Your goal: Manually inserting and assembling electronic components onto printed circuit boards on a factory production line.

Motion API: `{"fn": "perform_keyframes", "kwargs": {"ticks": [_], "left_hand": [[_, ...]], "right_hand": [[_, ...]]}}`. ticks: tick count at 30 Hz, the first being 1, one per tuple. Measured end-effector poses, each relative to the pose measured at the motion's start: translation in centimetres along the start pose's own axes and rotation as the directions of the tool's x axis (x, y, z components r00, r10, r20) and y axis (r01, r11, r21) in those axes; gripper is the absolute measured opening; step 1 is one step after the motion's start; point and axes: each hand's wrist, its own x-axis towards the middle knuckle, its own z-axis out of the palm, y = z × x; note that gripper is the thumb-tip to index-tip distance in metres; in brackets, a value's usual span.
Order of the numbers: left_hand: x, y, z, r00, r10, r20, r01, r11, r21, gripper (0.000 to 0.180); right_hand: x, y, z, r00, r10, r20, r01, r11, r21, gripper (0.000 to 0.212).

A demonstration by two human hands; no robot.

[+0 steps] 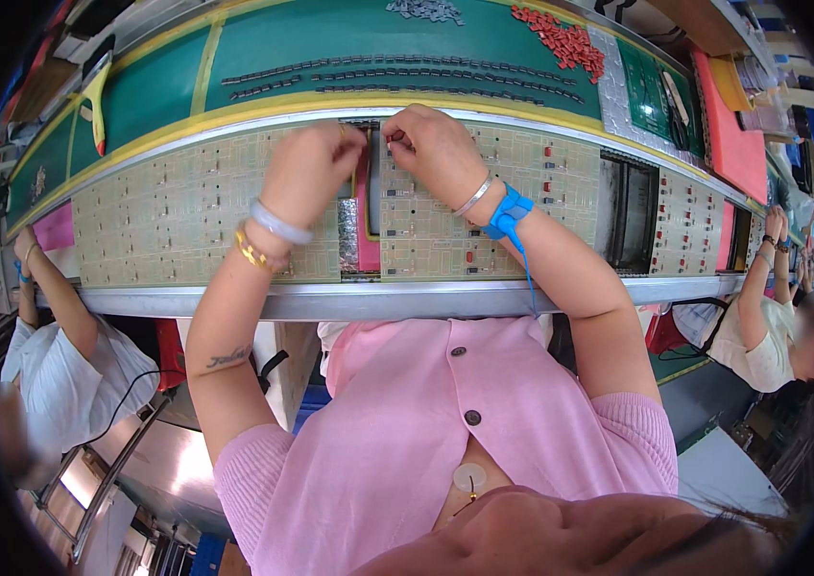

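Note:
My left hand (311, 165) hovers over the right end of a pale green circuit board panel (186, 206), its thumb and fingers pinched together. What that pinch holds, if anything, is too small to make out. My right hand (434, 154) is closed at the upper left corner of a second circuit board panel (513, 226), where a small red component (390, 144) shows at the fingertips. Between the two panels is a gap with a pink strip (367, 252) in it. A blue wrist strap (509, 213) with a cord is round my right wrist.
Behind the metal rail (321, 305) and panels, a green bench mat (282, 38) holds rows of black components (397, 76), a red component pile (565, 46) and a grey one (424, 10). A yellow brush (95, 108) lies left. Co-workers' hands (25, 246) are at both ends.

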Motion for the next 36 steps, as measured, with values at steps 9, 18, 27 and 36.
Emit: {"fn": "perform_keyframes", "kwargs": {"ticks": [9,18,27,36], "left_hand": [[-2.6,1.2,2.8,0.999,0.044,0.008,-0.045,0.990,0.136,0.009],[-2.3,1.4,3.1,0.996,0.086,0.019,-0.088,0.982,0.166,0.010],[-1.8,2.8,4.5,0.988,0.152,0.031,-0.155,0.980,0.126,0.016],[-0.6,3.9,4.1,1.000,0.026,-0.016,-0.026,1.000,-0.005,0.011]], "right_hand": [[-0.1,-0.5,0.8,0.999,-0.023,-0.049,0.015,0.987,-0.159,0.011],[0.7,-1.2,0.9,0.996,-0.078,0.050,0.090,0.945,-0.313,0.011],[0.3,4.7,-11.1,0.974,-0.035,-0.223,-0.058,0.915,-0.399,0.015],[0.8,15.1,-16.9,0.961,-0.244,-0.128,0.148,0.850,-0.506,0.013]]}}
